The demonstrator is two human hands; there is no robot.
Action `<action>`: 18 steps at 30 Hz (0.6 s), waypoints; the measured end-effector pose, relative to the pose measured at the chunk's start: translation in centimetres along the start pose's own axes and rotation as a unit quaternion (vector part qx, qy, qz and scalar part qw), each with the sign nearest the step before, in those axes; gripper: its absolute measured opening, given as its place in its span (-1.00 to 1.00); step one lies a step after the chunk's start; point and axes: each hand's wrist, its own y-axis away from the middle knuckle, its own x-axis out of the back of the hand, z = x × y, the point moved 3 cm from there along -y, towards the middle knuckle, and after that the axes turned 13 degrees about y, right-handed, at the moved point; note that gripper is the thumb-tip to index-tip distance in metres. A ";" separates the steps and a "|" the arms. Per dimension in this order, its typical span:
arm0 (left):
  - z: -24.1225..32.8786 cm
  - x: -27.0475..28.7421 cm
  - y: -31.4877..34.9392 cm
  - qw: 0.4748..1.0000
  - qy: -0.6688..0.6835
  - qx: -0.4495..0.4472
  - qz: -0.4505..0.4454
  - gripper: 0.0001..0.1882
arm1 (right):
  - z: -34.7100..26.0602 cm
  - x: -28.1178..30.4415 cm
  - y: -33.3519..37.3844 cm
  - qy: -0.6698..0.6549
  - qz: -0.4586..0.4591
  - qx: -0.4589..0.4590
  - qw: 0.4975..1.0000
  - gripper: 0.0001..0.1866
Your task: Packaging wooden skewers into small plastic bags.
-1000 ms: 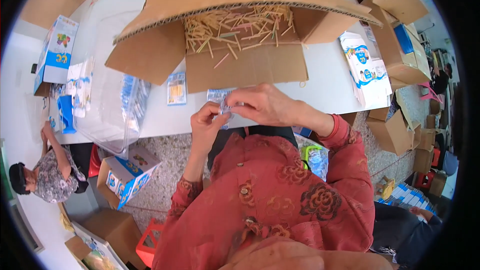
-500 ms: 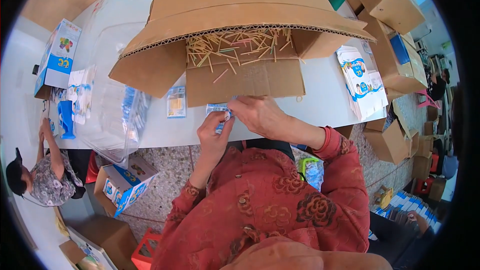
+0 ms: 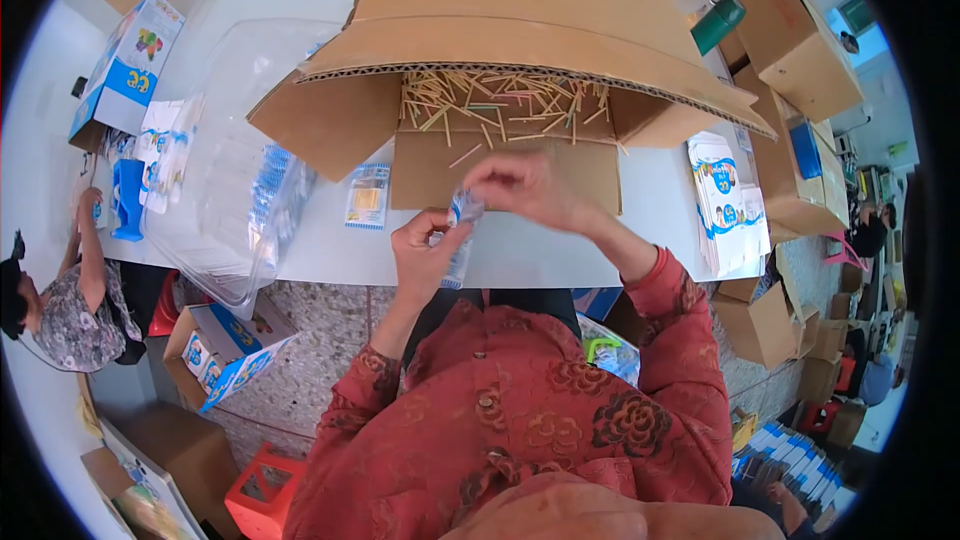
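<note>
In front of the cardboard box (image 3: 340,125), my left hand (image 3: 425,248) grips a small blue-and-white plastic packet (image 3: 456,265) that stands upright between thumb and fingers. My right hand (image 3: 525,188) is at the packet's upper end, its fingertips pinched together; what lies between them is too small to make out. Thin coloured sticks (image 3: 500,105) are heaped inside the box, with a few spilling onto its front flap (image 3: 570,175). Flat on the table (image 3: 340,255), left of the flap, lies another packet (image 3: 368,198) with pale yellow contents.
A clear plastic tub (image 3: 215,160) of packets stands left. Folded printed cartons (image 3: 715,205) are stacked right, near a green bottle (image 3: 718,25). A co-worker (image 3: 75,290) sits far left. Open boxes (image 3: 225,355) and a red stool (image 3: 262,490) are on the floor.
The packet has been raised and turned more upright in my left hand. My right hand has moved up and away from my left. The whole view has shifted slightly.
</note>
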 end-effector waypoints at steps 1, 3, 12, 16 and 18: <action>0.0 0.5 -0.1 1.000 0.016 0.007 0.014 -0.90 | 1.1 0.5 -1.2 0.024 0.031 -0.042 0.998 -0.87; 0.1 1.3 -0.3 0.999 0.031 0.014 0.030 -0.90 | 5.5 1.0 -4.4 0.101 0.096 -0.079 0.987 -0.84; 0.4 3.9 -0.2 0.996 0.057 0.032 0.060 -0.91 | 18.8 4.0 -6.0 0.122 0.120 -0.122 0.978 -0.40; 0.2 4.3 0.0 0.992 0.099 0.051 0.053 -0.92 | 18.9 4.3 -3.8 0.127 0.100 -0.127 0.979 -0.41; 0.2 4.6 0.1 0.989 0.120 0.065 0.061 -0.93 | 18.8 4.2 -3.1 0.127 0.087 -0.126 0.980 -0.41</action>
